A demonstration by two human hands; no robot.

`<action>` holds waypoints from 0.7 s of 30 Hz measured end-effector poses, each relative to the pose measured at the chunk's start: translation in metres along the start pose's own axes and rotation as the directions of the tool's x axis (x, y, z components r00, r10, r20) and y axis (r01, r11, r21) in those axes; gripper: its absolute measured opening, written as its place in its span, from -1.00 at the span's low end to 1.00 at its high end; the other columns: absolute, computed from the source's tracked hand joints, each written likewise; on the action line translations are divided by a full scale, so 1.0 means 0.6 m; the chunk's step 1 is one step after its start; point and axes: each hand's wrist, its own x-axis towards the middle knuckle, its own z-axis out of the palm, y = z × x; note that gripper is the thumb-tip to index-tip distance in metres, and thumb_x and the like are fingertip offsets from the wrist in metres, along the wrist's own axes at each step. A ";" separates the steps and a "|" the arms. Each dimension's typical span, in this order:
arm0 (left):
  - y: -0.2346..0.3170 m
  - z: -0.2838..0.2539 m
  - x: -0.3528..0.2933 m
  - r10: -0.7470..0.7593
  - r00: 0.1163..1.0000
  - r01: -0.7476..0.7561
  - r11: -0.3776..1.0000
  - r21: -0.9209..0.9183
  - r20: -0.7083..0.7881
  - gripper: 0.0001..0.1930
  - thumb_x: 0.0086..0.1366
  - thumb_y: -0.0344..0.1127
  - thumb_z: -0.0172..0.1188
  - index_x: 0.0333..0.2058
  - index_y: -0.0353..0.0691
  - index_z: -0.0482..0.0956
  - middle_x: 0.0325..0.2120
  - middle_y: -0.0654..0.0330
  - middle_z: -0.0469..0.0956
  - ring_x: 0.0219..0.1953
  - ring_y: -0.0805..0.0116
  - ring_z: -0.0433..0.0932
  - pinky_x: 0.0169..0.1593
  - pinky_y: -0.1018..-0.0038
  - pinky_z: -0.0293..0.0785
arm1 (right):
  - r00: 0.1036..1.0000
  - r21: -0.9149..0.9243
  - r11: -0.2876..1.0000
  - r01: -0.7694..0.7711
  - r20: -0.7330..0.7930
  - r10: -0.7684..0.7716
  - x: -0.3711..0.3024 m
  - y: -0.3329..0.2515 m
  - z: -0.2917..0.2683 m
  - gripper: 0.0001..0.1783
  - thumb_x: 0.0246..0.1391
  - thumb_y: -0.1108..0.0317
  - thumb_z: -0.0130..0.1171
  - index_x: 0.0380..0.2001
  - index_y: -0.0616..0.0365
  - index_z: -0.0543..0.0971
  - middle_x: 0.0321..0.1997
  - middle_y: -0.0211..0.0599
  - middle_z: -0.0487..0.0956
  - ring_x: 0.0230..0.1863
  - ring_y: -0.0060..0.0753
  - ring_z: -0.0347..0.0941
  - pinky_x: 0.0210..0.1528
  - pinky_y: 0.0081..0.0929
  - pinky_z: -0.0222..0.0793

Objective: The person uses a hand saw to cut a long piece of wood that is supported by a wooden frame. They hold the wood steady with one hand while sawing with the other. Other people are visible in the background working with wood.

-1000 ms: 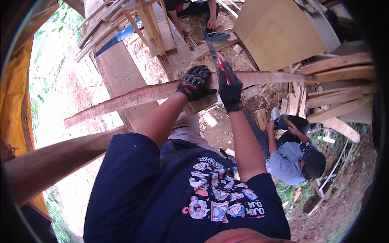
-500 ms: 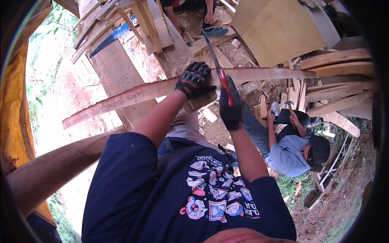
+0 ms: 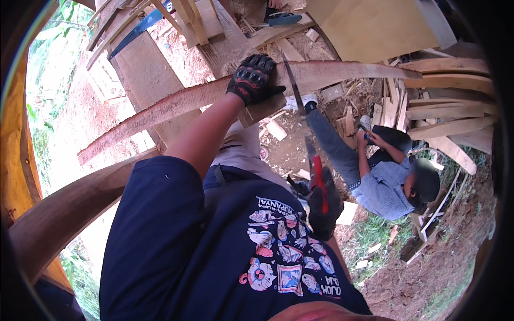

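A long, curved wooden plank (image 3: pixel 152 111) with rough edges stretches across in front of me, resting on boards beneath. My left hand (image 3: pixel 254 79), in a black glove with hard knuckle pads, is closed over it near the middle, thumb stretched to the right. My right hand (image 3: pixel 325 211), also in a dark glove, is wrapped round the red handle (image 3: pixel 320 182) of a handsaw, close to my shirt. The narrow saw blade (image 3: pixel 297 99) runs away from me and crosses the plank just right of my left hand. Motion blurs the right hand slightly.
At right a person (image 3: pixel 391 184) in a grey shirt and dark cap sits near stacked curved timbers (image 3: pixel 450 111). A blue saw (image 3: pixel 140 33) lies on boards at upper left. A plywood sheet (image 3: pixel 375 29) stands at upper right. A thick beam (image 3: pixel 69 219) runs at lower left.
My right hand has drawn the saw back toward my body. My left hand stays on the plank. The seated person's hands have come together, and the hammer seen earlier no longer shows clearly.
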 end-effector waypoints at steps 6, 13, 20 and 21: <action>-0.019 0.014 -0.008 0.021 0.998 -0.022 1.000 -0.014 -0.066 -0.17 0.28 0.39 0.37 0.21 -0.24 0.56 0.26 -0.13 0.55 0.36 -0.17 0.49 0.48 0.05 0.37 | 0.821 -0.248 0.826 0.507 -0.154 -0.550 0.287 0.048 0.152 -0.55 0.58 0.34 0.07 0.37 0.35 0.52 0.39 0.10 0.62 0.24 0.19 0.69 0.16 -0.07 0.65; -0.019 0.008 0.002 0.041 0.997 -0.039 0.999 0.020 -0.059 -0.18 0.27 0.38 0.39 0.19 -0.25 0.57 0.21 -0.13 0.58 0.33 -0.13 0.51 0.46 0.06 0.40 | 0.928 0.163 0.941 0.298 -0.283 -0.244 0.421 0.010 0.235 -0.58 0.51 0.23 0.21 0.30 0.12 0.66 0.21 0.10 0.74 0.21 0.13 0.72 0.15 -0.15 0.66; -0.017 0.024 -0.003 0.018 0.996 -0.018 1.000 0.004 -0.088 -0.14 0.25 0.41 0.40 0.19 -0.29 0.59 0.25 -0.15 0.57 0.37 -0.17 0.50 0.49 0.02 0.36 | 0.996 0.032 0.999 0.009 -0.085 -0.006 0.027 -0.011 0.014 -0.54 0.58 0.25 0.10 0.38 0.22 0.58 0.21 0.16 0.72 0.09 0.08 0.77 0.01 -0.12 0.69; -0.018 0.018 0.005 0.025 0.997 -0.025 1.000 -0.003 -0.075 -0.13 0.25 0.42 0.40 0.20 -0.29 0.58 0.26 -0.15 0.57 0.37 -0.17 0.49 0.49 0.03 0.36 | 0.995 -0.019 0.999 0.039 -0.087 -0.040 0.029 -0.022 0.004 -0.55 0.58 0.25 0.10 0.37 0.22 0.58 0.21 0.16 0.72 0.08 0.08 0.77 0.02 -0.13 0.69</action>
